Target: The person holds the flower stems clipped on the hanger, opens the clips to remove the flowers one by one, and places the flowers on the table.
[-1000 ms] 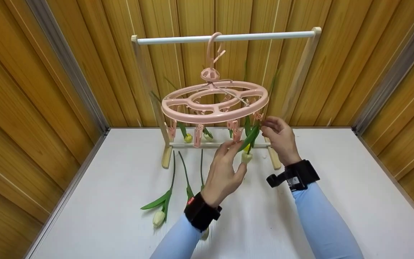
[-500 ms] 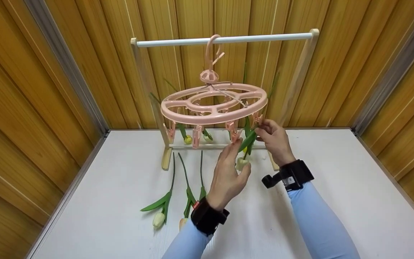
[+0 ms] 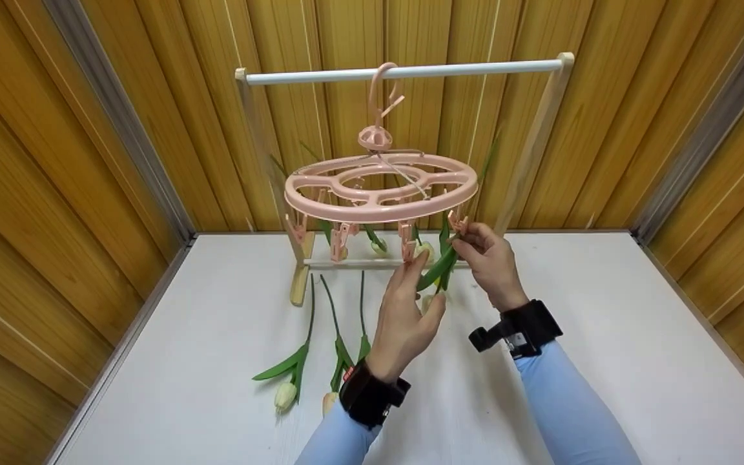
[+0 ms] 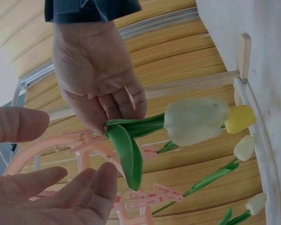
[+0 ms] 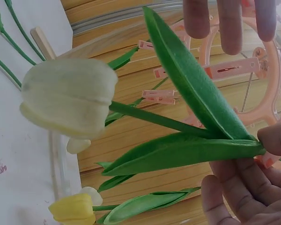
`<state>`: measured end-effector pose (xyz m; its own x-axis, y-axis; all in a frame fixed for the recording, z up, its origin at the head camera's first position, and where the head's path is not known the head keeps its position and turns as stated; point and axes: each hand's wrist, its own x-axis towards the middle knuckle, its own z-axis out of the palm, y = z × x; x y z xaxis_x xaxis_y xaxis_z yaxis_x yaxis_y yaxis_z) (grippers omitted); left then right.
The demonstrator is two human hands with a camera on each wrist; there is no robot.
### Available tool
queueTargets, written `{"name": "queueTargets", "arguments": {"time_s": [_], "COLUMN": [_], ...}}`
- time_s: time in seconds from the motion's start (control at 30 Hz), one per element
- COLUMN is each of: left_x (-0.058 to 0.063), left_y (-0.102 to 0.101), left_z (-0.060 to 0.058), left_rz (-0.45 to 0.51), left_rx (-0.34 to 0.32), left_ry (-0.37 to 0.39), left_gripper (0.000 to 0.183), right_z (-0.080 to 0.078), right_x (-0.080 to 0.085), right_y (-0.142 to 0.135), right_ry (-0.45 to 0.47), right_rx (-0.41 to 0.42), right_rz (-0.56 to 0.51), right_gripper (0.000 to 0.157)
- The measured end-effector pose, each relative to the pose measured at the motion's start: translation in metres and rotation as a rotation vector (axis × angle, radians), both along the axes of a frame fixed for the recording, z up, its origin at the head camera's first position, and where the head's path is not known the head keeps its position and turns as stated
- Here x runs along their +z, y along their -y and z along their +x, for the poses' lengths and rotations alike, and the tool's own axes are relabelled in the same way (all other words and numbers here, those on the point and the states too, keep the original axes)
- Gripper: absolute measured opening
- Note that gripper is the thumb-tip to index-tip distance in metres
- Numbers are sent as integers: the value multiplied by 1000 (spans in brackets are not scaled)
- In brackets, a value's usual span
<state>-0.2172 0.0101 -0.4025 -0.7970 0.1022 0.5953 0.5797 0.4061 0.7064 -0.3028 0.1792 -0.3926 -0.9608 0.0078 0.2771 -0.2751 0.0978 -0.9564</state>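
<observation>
My right hand (image 3: 493, 266) pinches a white tulip (image 5: 68, 96) between thumb and fingers at the base of its green leaves (image 5: 192, 152). The bloom hangs downward, partly behind my left hand in the head view. A pink clip (image 3: 457, 223) sits right at my right fingertips, under the rim of a round pink clip hanger (image 3: 378, 213). My left hand (image 3: 404, 316) is raised beside the tulip, thumb apart from its extended fingers, with its fingertips near another hanging clip (image 3: 407, 240). In the left wrist view, nothing lies between the left thumb and fingers (image 4: 51, 180).
The hanger hooks over the white bar (image 3: 462, 67) of a wooden stand (image 3: 543, 142). More tulips hang from its back clips, including a yellow one (image 5: 72, 209). Several tulips lie on the white table (image 3: 185, 361) at front left, one white (image 3: 285, 395). Wood-panelled walls surround the table.
The hanger has turned slightly and its front clips have shifted left. My right hand has moved a little left and down with the tulip. The left hand stays close beside it.
</observation>
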Motion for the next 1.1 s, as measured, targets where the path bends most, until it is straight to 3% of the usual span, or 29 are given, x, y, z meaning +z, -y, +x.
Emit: {"name": "queueTargets", "arguments": {"time_s": [0.33,0.63,0.8,1.1], "left_x": [-4,-4,-5,-8], "left_y": [7,16,21,33], "left_z": [4,11,12,9], "left_rz": [21,74,104,129], "left_rx": [9,1,9,16], "left_ry": [-12,48,59,45], "left_gripper": [59,61,61,60], "right_z": [14,22,25,32], "right_x": [-2,-8,-8,-9], "right_y": [12,18,23,33], "right_ry": [-98,-339,-460,-536], "right_rx": [-48,-141,-138,-137], "right_rz": [-8,204,285,375], "right_gripper": [22,21,19,21]}}
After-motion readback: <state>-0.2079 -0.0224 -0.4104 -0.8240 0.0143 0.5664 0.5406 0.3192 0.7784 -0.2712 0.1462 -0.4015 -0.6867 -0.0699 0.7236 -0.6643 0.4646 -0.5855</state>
